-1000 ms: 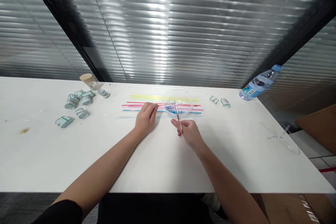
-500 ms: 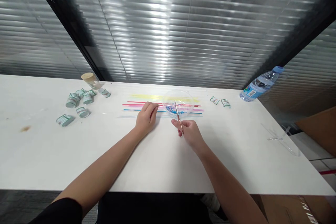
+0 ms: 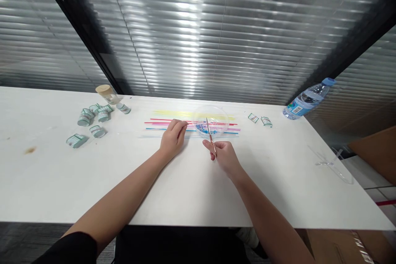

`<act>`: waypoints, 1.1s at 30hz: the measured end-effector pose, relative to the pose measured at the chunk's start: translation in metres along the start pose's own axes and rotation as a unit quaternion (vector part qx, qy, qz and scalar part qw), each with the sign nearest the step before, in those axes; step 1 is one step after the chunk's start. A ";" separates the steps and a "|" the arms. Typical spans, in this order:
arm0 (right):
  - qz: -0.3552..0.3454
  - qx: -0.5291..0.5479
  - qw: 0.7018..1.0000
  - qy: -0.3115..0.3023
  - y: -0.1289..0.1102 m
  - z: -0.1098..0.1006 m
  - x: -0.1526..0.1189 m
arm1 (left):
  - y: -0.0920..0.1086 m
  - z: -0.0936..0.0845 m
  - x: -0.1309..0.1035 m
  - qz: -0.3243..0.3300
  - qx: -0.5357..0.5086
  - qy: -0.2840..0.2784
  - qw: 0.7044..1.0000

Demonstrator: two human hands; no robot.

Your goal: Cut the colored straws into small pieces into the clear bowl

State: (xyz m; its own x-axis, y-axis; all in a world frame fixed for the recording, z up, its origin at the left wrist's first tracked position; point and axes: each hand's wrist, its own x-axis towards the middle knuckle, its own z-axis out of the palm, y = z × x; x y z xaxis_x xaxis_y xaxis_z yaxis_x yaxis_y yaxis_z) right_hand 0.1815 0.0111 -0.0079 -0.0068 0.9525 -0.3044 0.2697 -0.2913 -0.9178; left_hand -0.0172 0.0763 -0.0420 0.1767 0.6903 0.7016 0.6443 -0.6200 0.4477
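Observation:
My left hand (image 3: pixel 174 137) pinches the end of a thin pale straw-like strip, which points right toward a clear round plastic bowl (image 3: pixel 228 121). Small blue and purple cut pieces (image 3: pixel 202 128) lie inside the bowl. My right hand (image 3: pixel 225 154) is closed on the handles of a pair of copper-coloured scissors (image 3: pixel 210 137). Their blades reach up over the bowl and look closed. Long thin strips in yellow, red (image 3: pixel 154 123), pink, blue and clear lie in rows on the table, passing behind my left hand and beneath the bowl.
Several small green-and-white packets (image 3: pixel 97 132) lie at the left, beside a jar with a wooden-looking lid (image 3: pixel 105 89). Two more packets (image 3: pixel 266 121) lie right of the bowl. A water bottle (image 3: pixel 305 101) and a loop of clear tubing (image 3: pixel 332 165) are near the right edge.
The pale strip, which reached the scissor blades before, now sticks out less from my left hand. Pieces in the bowl look slightly rearranged. Both hands are almost in the same place.

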 end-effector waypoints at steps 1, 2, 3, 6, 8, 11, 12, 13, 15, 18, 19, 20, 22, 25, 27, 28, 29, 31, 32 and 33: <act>-0.001 0.001 1.000 0.000 0.000 0.000 0.000 | 0.000 0.000 0.000 0.000 -0.001 0.000 1.000; -0.002 0.001 1.000 0.000 0.000 0.000 0.000 | 0.000 0.000 0.000 0.001 -0.002 0.000 1.000; -0.002 0.001 1.000 0.000 0.000 0.000 -0.001 | 0.000 0.000 0.000 0.002 -0.002 0.000 1.000; -0.001 0.000 1.000 0.001 0.000 0.000 -0.001 | 0.001 0.000 0.000 0.008 -0.004 0.002 1.000; 0.000 -0.002 1.000 0.001 0.000 0.000 0.000 | 0.001 -0.001 0.000 0.010 -0.006 0.001 1.000; 0.001 -0.006 1.000 0.006 0.003 0.000 0.002 | 0.002 -0.001 0.001 0.002 -0.008 -0.009 1.000; 0.001 -0.007 1.000 0.009 0.003 0.000 0.002 | 0.002 -0.002 0.001 -0.001 -0.008 -0.012 1.000; 0.002 -0.006 1.000 0.012 0.004 0.001 0.003 | 0.003 -0.002 0.001 -0.002 -0.008 -0.014 1.000; 0.003 -0.001 1.000 0.018 0.005 0.001 0.003 | 0.003 -0.002 0.001 -0.003 -0.007 -0.015 1.000; 0.007 0.013 1.000 0.021 0.004 0.001 0.003 | 0.002 -0.001 0.001 -0.003 -0.004 -0.013 1.000; 0.012 0.018 1.000 0.016 0.004 0.001 0.003 | 0.002 -0.001 0.000 -0.002 -0.003 -0.013 1.000; 0.016 0.022 1.000 0.008 0.004 0.001 0.003 | 0.002 -0.001 0.000 -0.001 -0.003 -0.012 1.000; 0.022 0.027 0.999 -0.009 0.002 0.001 0.003 | 0.001 -0.001 0.000 0.000 -0.002 -0.010 1.000; 0.022 0.027 0.999 -0.030 0.001 0.001 0.002 | 0.002 -0.001 0.000 0.001 -0.002 -0.007 1.000; 0.026 0.021 0.999 -0.038 0.000 0.002 0.001 | 0.002 -0.001 0.001 0.010 -0.006 -0.008 1.000; 0.026 0.018 0.999 -0.038 0.000 0.002 0.001 | 0.003 -0.001 0.001 0.016 -0.009 -0.009 1.000; 0.026 0.015 0.999 -0.036 0.000 0.003 0.001 | 0.004 -0.001 0.001 0.022 -0.011 -0.011 1.000; 0.022 0.011 0.999 -0.034 0.000 0.003 0.001 | 0.005 -0.002 0.002 0.028 -0.013 -0.020 0.999; 0.020 0.011 0.999 -0.033 0.000 0.003 0.001 | 0.005 -0.002 0.002 0.028 -0.014 -0.025 0.999; 0.018 0.012 0.999 -0.034 0.000 0.002 0.001 | 0.006 -0.002 0.002 0.028 -0.016 -0.028 0.999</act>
State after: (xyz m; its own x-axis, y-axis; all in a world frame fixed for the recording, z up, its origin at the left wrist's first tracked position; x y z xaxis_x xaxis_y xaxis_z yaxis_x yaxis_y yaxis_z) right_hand 0.1792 0.0114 -0.0089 -0.0621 0.9334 -0.3535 0.2476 -0.3287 -0.9114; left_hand -0.0144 0.0733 -0.0373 0.2541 0.6738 0.6938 0.6090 -0.6688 0.4265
